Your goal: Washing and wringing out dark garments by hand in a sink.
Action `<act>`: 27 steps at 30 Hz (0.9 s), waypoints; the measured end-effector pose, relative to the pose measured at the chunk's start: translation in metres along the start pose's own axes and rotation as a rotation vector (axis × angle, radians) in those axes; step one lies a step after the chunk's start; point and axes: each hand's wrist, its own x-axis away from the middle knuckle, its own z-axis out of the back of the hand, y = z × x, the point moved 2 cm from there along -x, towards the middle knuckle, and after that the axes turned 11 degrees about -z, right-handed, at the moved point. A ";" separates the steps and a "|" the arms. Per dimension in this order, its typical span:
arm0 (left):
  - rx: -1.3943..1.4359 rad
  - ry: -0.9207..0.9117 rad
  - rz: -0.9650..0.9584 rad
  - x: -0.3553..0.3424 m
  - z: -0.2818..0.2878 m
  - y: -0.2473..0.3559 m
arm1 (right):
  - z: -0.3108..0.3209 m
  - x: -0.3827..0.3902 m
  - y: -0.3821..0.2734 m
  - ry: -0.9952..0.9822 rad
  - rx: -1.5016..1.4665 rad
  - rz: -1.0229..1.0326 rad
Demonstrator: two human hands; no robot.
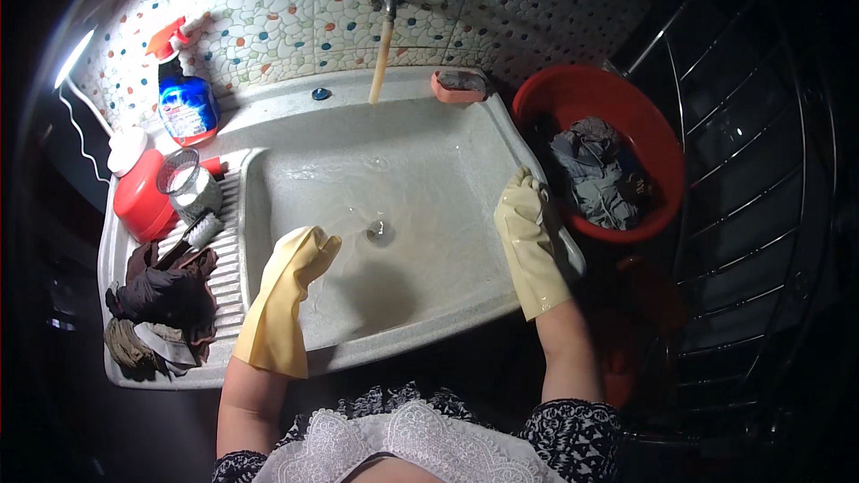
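Observation:
Both my hands wear pale yellow rubber gloves. My left hand (302, 259) hangs over the left part of the stone sink (447, 309), its fingers curled in and nothing showing in them. At the right rim of the sink, my right hand (524, 215) is closed over the edge, its fingertips partly hidden. Shallow cloudy water (420, 264) covers the basin floor around the round drain (380, 232). A stream runs from the wall tap (389, 0) into the basin.
Right of the sink, a red tub (537, 94) holds wet clothes (595, 174), beside a metal rack (743, 206). Dark clothes (165, 291), a brush (201, 231), a glass jar (192, 192), a red bottle (141, 201) and a spray bottle (186, 103) stand left. A pink soap dish (456, 89) sits behind.

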 end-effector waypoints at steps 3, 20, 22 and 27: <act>0.014 0.036 -0.020 0.004 0.000 0.003 | -0.023 -0.021 -0.007 -0.034 -0.150 -0.120; 0.007 0.083 -0.101 0.016 0.003 0.004 | -0.012 0.017 0.003 0.242 -0.352 -0.170; -0.007 0.067 -0.044 0.012 0.004 0.008 | -0.010 0.028 0.013 0.265 0.010 -0.014; 0.054 0.063 -0.028 0.008 0.005 0.018 | 0.000 -0.003 0.000 0.384 0.099 0.004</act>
